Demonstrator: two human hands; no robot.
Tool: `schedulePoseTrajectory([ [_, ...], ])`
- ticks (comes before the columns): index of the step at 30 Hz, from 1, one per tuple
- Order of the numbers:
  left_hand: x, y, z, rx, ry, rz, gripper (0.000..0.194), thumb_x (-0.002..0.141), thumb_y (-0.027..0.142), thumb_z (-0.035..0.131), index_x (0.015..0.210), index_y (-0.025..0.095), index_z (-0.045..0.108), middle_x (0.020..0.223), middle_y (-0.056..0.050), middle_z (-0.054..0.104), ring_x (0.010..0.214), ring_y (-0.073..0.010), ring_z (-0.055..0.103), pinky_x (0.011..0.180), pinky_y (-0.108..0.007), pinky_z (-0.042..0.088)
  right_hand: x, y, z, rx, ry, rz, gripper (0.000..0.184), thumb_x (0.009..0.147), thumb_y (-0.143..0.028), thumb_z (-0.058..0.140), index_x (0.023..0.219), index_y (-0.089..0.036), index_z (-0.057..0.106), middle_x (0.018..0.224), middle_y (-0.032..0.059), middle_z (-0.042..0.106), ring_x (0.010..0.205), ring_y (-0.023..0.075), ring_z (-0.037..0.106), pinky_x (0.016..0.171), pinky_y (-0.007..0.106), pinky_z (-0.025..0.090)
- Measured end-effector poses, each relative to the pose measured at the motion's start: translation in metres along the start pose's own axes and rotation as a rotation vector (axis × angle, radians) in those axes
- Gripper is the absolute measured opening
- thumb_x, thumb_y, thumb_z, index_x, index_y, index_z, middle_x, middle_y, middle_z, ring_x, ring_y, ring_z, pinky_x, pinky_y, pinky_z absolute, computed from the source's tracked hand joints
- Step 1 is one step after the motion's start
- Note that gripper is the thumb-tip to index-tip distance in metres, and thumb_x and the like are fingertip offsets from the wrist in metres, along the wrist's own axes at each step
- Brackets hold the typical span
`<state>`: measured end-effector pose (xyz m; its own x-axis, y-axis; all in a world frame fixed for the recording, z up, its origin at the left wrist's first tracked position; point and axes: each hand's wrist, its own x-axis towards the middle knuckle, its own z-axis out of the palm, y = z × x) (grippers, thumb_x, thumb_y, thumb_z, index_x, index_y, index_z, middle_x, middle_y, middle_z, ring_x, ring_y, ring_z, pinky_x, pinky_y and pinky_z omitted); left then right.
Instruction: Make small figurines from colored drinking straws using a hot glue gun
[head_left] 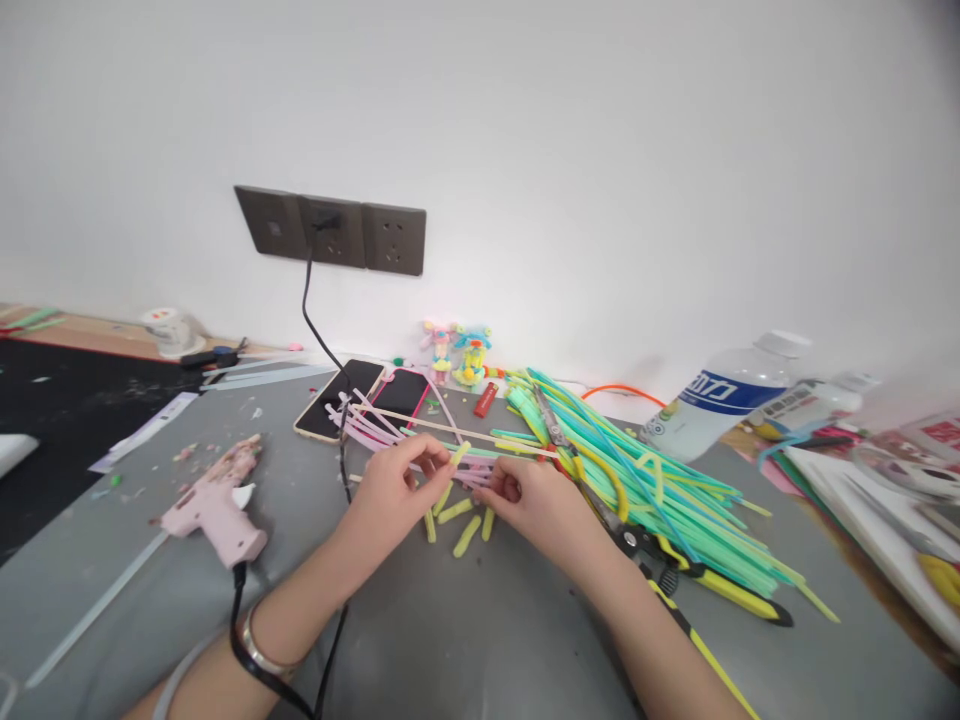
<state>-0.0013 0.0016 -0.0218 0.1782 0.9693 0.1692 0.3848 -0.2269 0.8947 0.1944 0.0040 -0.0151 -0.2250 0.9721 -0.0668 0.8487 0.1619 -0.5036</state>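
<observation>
My left hand [397,495] pinches a short yellow stem piece [459,453] between thumb and fingers, over the middle of the grey table [450,630]. My right hand [536,500] is closed on a bundle of pink stems [375,428] that fans out to the left toward two phones. Several short yellow cut pieces [459,520] lie on the table just below both hands. A long thin wooden stick [450,430] crosses the pink bundle.
A pink glue gun [217,505] with a black cord lies at left. Two phones [337,395] lie behind the hands. A pile of green and yellow stems [660,490] with yellow-handled pliers [712,585] lies at right, plus a plastic bottle [720,395]. A wall socket [330,230] is above.
</observation>
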Motion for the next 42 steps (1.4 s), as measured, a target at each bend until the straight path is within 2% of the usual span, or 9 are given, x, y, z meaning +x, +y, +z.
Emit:
schedulePoseTrajectory([
  [3,0.0,-0.001,0.0,0.041,-0.026,0.017,0.007,0.085,0.023,0.059,0.084,0.019,0.064,0.078,0.0,0.067,0.07,-0.0139,0.061,0.056,-0.022,0.04,0.001,0.002,-0.001,0.046,-0.026,-0.022,0.022,0.084,-0.026,0.062,0.065,-0.02,0.052,0.06,-0.0022,0.055,0.056,0.0145,0.05,0.053,0.024,0.028],
  [6,0.0,-0.002,0.0,0.103,-0.113,0.083,0.008,0.086,0.021,0.058,0.085,0.02,0.066,0.079,0.001,0.069,0.072,-0.014,0.061,0.059,-0.023,0.04,0.002,0.008,-0.004,0.136,-0.02,-0.06,0.032,0.092,-0.034,0.051,0.063,-0.02,0.052,0.057,-0.0018,0.053,0.053,0.0144,0.047,0.052,0.025,0.028],
  [10,-0.004,0.001,0.0,0.193,-0.249,0.136,0.011,0.086,0.017,0.057,0.083,0.02,0.067,0.083,0.0,0.07,0.079,-0.0155,0.062,0.07,-0.025,0.043,0.004,0.013,-0.012,0.198,0.087,-0.039,0.043,0.098,-0.042,0.038,0.065,-0.02,0.055,0.053,-0.001,0.053,0.05,0.0154,0.047,0.053,0.027,0.03],
  [14,-0.005,0.004,-0.001,0.239,-0.31,0.115,0.016,0.092,0.026,0.056,0.083,0.021,0.068,0.084,-0.001,0.07,0.08,-0.0169,0.061,0.07,-0.025,0.042,0.005,0.02,-0.021,0.211,0.218,0.001,0.045,0.098,-0.048,0.037,0.069,-0.021,0.057,0.048,-0.0027,0.047,0.048,0.0165,0.045,0.053,0.027,0.03],
  [23,-0.001,-0.002,-0.009,0.215,-0.068,-0.001,0.036,0.1,0.035,0.037,0.084,0.019,0.065,0.073,-0.002,0.066,0.066,-0.017,0.06,0.062,-0.027,0.039,0.006,0.032,-0.033,0.325,0.453,0.029,0.051,0.099,-0.055,0.033,0.074,-0.02,0.061,0.051,-0.0018,0.05,0.048,0.017,0.047,0.054,0.029,0.036],
  [27,-0.003,-0.002,-0.009,0.017,-0.006,-0.02,0.047,0.102,0.045,0.032,0.087,0.018,0.068,0.072,-0.003,0.067,0.066,-0.0175,0.06,0.065,-0.028,0.044,0.005,0.032,-0.033,0.376,0.406,0.04,0.062,0.099,-0.06,0.029,0.066,-0.019,0.061,0.047,-0.0008,0.05,0.045,0.0163,0.047,0.051,0.028,0.035],
  [32,-0.002,0.003,-0.011,-0.285,0.182,0.035,0.06,0.099,0.059,0.031,0.083,0.015,0.069,0.064,-0.003,0.063,0.057,-0.0154,0.056,0.057,-0.028,0.043,0.003,0.025,-0.031,0.334,0.326,0.0,0.069,0.101,-0.059,0.022,0.058,-0.02,0.06,0.042,-0.0007,0.047,0.041,0.0156,0.047,0.051,0.028,0.035],
  [38,-0.003,0.007,-0.013,-0.379,0.269,0.071,0.078,0.091,0.075,0.019,0.068,0.017,0.066,0.049,-0.002,0.053,0.047,-0.015,0.047,0.048,-0.029,0.034,-0.001,0.006,-0.016,0.07,0.016,-0.319,0.038,0.102,-0.035,0.038,0.077,-0.02,0.063,0.063,0.0016,0.061,0.058,0.017,0.055,0.058,0.027,0.036],
  [42,-0.005,0.007,-0.014,-0.337,0.367,0.067,0.077,0.092,0.075,0.016,0.061,0.02,0.061,0.043,0.002,0.035,0.042,-0.0143,0.032,0.046,-0.031,0.024,-0.006,-0.004,-0.009,0.108,-0.047,-0.409,0.025,0.101,-0.023,0.04,0.101,-0.022,0.065,0.08,0.0039,0.068,0.066,0.0185,0.058,0.063,0.03,0.038],
])
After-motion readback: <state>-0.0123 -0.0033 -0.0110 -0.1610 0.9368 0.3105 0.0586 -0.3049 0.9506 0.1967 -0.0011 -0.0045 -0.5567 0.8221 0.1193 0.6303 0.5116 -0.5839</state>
